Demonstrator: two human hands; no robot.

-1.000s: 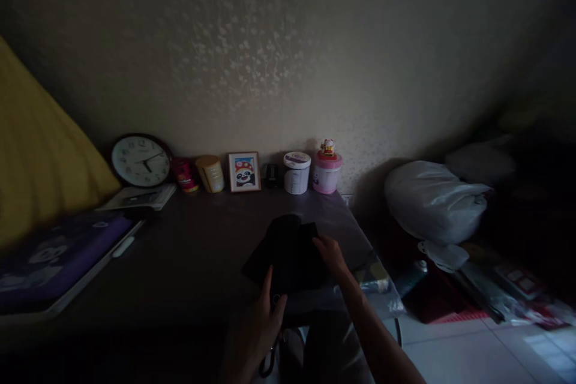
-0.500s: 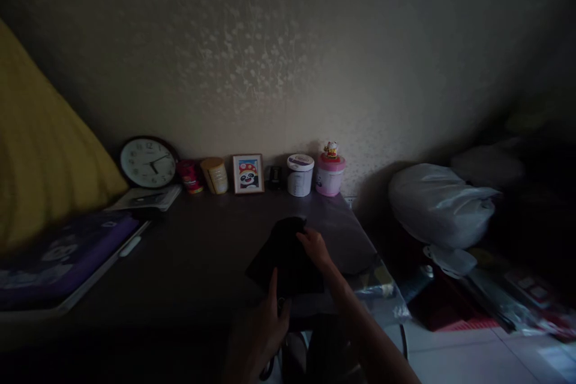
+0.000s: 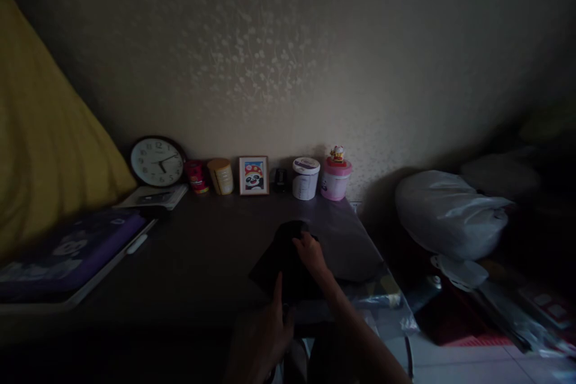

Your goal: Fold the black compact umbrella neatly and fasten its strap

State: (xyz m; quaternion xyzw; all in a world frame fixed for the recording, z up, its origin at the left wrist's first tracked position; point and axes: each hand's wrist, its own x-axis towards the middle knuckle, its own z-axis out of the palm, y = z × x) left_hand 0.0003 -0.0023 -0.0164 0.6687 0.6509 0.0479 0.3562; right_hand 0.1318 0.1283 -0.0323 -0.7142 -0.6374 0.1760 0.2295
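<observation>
A dark black cloth piece (image 3: 283,252) is held above the near part of the table, with a wide, flared outline; its exact kind is too dark to make out. Its upper right part is pinched by my right hand (image 3: 311,252), fingers curled and closed on the fabric. At its lower edge, my left hand (image 3: 265,330) grips with the index finger stretched along the cloth and the thumb lower down. The left hand's other fingers are lost in shadow.
Along the wall stand a clock (image 3: 157,161), a red can (image 3: 197,177), a yellow container (image 3: 221,177), a framed panda picture (image 3: 254,176), a white tub (image 3: 306,180) and a pink tub (image 3: 335,183) with a figurine. A purple pouch (image 3: 90,246) lies left; a white bag (image 3: 450,213) sits right.
The view has shifted slightly, so the scene sits a little further right and lower. My right hand's fingers have curled in more on the black cloth; the left hand keeps its grip.
</observation>
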